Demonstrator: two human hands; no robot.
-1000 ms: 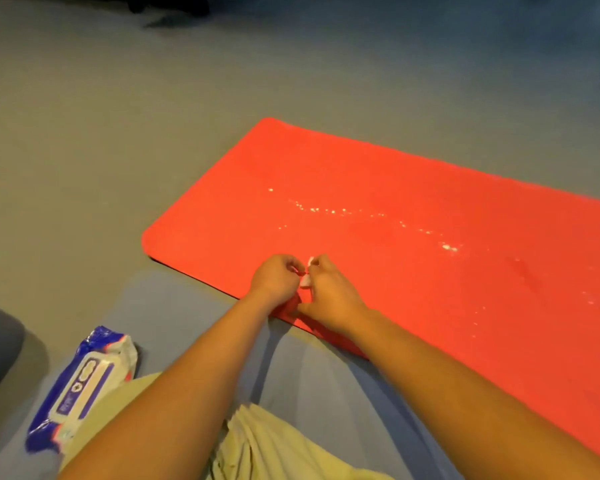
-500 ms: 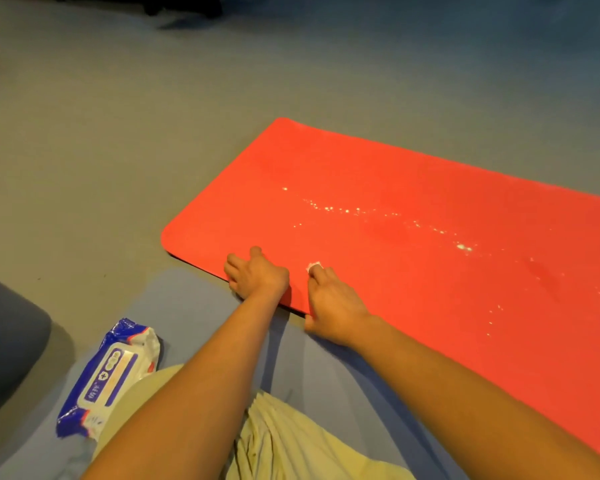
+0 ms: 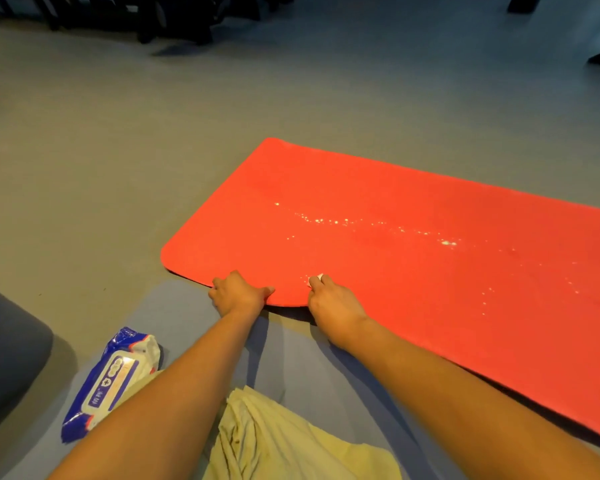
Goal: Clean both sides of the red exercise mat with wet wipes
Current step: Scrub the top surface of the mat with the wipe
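Observation:
The red exercise mat lies flat on the grey floor, with pale specks scattered along its middle. My left hand grips the mat's near edge, which lifts slightly there. My right hand rests on the mat beside it and pinches a small white wet wipe under its fingertips. A blue and white pack of wet wipes lies on the floor at my lower left, its flap open.
A blue-grey mat lies under me and partly under the red mat's near edge. A dark cushion sits at the far left. Pale yellow shorts fill the bottom centre. Dark furniture stands along the far wall.
My hands have parted: the left moved to the mat's near edge and took hold of it, lifting it slightly. The right hand kept the wipe and set it down on the mat.

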